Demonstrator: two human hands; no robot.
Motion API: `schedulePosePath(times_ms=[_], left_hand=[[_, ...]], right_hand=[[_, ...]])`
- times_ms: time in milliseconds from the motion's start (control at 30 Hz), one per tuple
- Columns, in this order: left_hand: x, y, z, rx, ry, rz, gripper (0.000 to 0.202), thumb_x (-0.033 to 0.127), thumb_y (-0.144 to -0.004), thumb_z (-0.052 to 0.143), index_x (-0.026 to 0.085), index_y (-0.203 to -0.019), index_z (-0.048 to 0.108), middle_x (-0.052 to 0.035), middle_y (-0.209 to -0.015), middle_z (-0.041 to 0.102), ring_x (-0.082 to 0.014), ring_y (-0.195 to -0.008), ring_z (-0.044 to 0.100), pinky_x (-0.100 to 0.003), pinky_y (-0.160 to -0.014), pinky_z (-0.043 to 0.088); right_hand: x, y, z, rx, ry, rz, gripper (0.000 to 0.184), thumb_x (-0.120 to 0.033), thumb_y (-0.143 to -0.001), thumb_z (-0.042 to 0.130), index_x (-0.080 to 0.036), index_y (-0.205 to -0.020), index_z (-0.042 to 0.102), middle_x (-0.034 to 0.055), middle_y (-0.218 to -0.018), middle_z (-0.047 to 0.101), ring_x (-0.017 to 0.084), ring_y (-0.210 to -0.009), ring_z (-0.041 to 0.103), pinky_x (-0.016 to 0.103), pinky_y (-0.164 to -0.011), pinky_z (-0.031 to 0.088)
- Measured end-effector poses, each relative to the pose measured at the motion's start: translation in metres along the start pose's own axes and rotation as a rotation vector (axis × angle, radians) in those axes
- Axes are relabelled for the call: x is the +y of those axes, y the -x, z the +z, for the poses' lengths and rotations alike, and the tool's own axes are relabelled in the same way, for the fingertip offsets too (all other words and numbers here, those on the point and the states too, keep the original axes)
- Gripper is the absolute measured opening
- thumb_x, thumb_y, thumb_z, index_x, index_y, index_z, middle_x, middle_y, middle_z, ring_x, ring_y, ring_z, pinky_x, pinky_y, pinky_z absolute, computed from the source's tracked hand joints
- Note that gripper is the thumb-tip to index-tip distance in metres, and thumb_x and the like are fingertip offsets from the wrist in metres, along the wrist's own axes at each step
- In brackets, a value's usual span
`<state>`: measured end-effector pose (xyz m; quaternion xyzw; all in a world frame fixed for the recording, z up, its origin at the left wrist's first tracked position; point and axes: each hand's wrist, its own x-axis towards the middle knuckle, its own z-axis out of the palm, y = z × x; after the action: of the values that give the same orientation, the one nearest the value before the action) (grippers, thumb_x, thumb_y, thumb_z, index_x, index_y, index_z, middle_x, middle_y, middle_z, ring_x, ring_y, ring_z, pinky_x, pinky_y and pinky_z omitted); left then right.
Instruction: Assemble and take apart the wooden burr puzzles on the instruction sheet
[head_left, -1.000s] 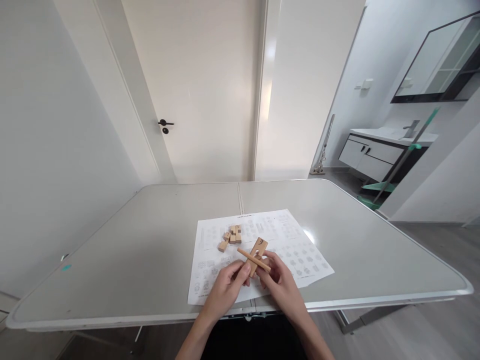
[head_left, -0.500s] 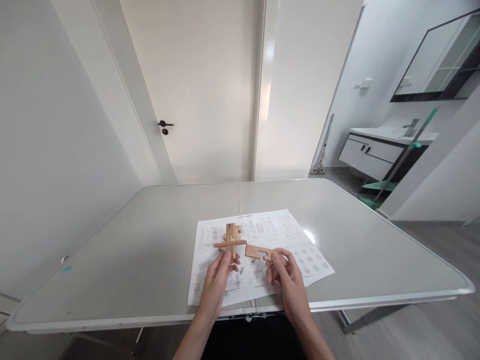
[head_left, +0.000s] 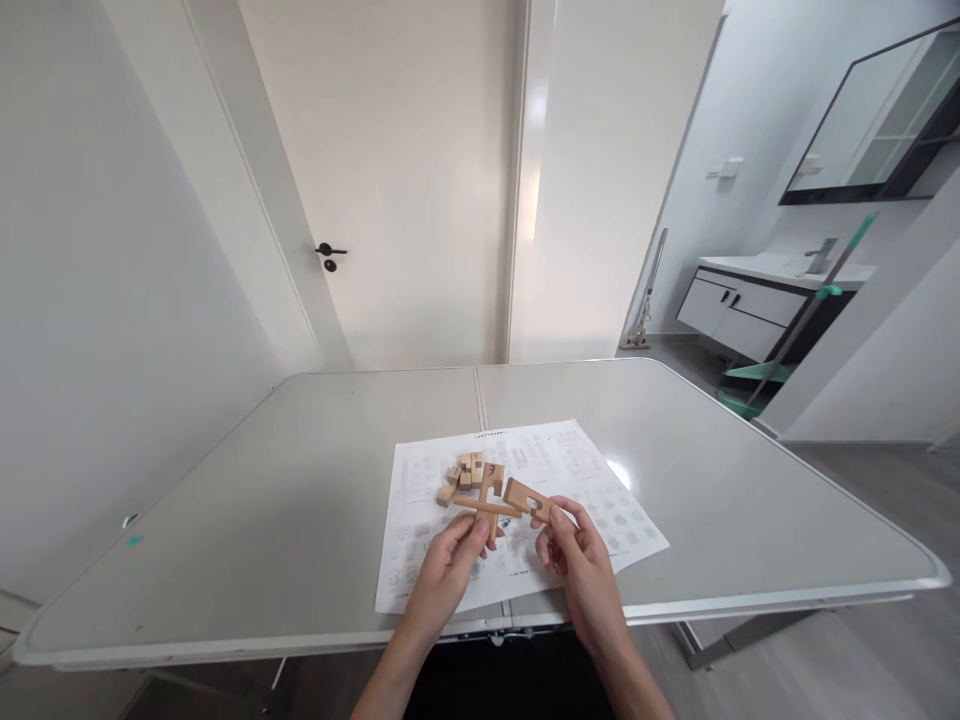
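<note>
My left hand (head_left: 448, 568) pinches two crossed wooden puzzle pieces (head_left: 492, 482) near their lower end. One is an upright flat piece with a cut-out and a dark mark at the top, the other a thin strip lying across it. Another flat wooden puzzle piece (head_left: 519, 493), notched in its side, is between the thumb and fingers of my right hand (head_left: 579, 560). Its left end is close to the crossed pieces; whether they touch I cannot tell. Behind them, several small wooden blocks (head_left: 466, 472) sit clustered on a printed paper sheet (head_left: 615, 540).
The sheet, covered in small printed diagrams, lies on a grey table (head_left: 300, 500) with a pale metal rim and a centre seam. A white door (head_left: 390, 180) stands beyond it. To the far right are a washbasin cabinet (head_left: 742, 300) and a green-handled broom (head_left: 829, 290).
My left hand has moved right with the crossed pieces, uncovering the small blocks behind. The piece in my right hand has tilted, and its left end now sits closer to them.
</note>
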<state>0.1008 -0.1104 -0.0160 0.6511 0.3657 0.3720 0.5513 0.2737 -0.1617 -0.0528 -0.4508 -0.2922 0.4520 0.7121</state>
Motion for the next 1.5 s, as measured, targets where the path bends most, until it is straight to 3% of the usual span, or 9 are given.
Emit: schedulePosePath(times_ms=[333, 633, 767, 1067, 1367, 1500], left_hand=[[0.0041, 0.0001, -0.0002, -0.013, 0.05, -0.03, 0.042, 0.055, -0.101, 0.057, 0.017, -0.1, 0.075, -0.006, -0.092, 0.067, -0.02, -0.086, 0.056, -0.03, -0.081, 0.047], [-0.0042, 0.0002, 0.001, -0.008, 0.142, -0.054, 0.043, 0.057, -0.094, 0.067, 0.014, -0.096, 0.072, -0.0039, -0.082, 0.064, -0.0193, -0.081, 0.057, -0.031, -0.082, 0.047], [0.0008, 0.0024, 0.0016, -0.059, 0.15, -0.072, 0.042, 0.056, -0.096, 0.065, 0.015, -0.091, 0.07, -0.0032, -0.08, 0.063, -0.0191, -0.08, 0.056, -0.031, -0.082, 0.047], [-0.002, 0.0027, -0.0011, -0.177, 0.201, -0.054, 0.039, 0.052, -0.101, 0.059, 0.015, -0.088, 0.064, -0.004, -0.081, 0.062, -0.0194, -0.083, 0.056, -0.032, -0.085, 0.045], [-0.0035, 0.005, -0.0026, -0.32, 0.403, -0.162, 0.038, 0.053, -0.101, 0.06, 0.016, -0.09, 0.058, -0.0003, -0.071, 0.055, -0.0156, -0.07, 0.051, -0.032, -0.077, 0.044], [-0.0038, 0.0063, -0.0033, -0.402, 0.388, -0.162, 0.038, 0.052, -0.102, 0.06, 0.015, -0.093, 0.06, -0.0006, -0.072, 0.055, -0.0158, -0.071, 0.052, -0.032, -0.077, 0.045]], right_hand=[[0.0006, 0.0018, -0.0039, -0.058, -0.017, 0.034, 0.043, -0.059, -0.095, 0.069, -0.023, -0.118, 0.064, -0.0014, -0.069, 0.063, 0.01, -0.053, 0.041, 0.021, -0.049, 0.032], [-0.0082, 0.0051, -0.0009, -0.183, 0.105, 0.049, 0.048, -0.061, -0.095, 0.068, -0.023, -0.123, 0.066, 0.0002, -0.072, 0.062, 0.012, -0.057, 0.047, 0.023, -0.052, 0.033], [-0.005, 0.0036, -0.0039, -0.167, 0.094, 0.054, 0.051, -0.061, -0.096, 0.066, -0.021, -0.127, 0.065, -0.0044, -0.057, 0.052, 0.012, -0.054, 0.04, 0.023, -0.052, 0.031], [-0.0024, 0.0017, -0.0028, -0.136, 0.074, 0.059, 0.049, -0.062, -0.093, 0.071, -0.021, -0.12, 0.067, -0.0038, -0.058, 0.055, 0.012, -0.054, 0.043, 0.022, -0.051, 0.031], [-0.0073, 0.0022, -0.0031, -0.188, 0.089, 0.088, 0.053, -0.063, -0.092, 0.07, -0.019, -0.122, 0.067, -0.0031, -0.057, 0.057, 0.013, -0.054, 0.043, 0.024, -0.055, 0.037], [-0.0075, 0.0029, -0.0024, -0.236, 0.107, 0.083, 0.053, -0.064, -0.091, 0.071, -0.019, -0.12, 0.067, -0.0027, -0.057, 0.059, 0.014, -0.053, 0.046, 0.025, -0.055, 0.038]])
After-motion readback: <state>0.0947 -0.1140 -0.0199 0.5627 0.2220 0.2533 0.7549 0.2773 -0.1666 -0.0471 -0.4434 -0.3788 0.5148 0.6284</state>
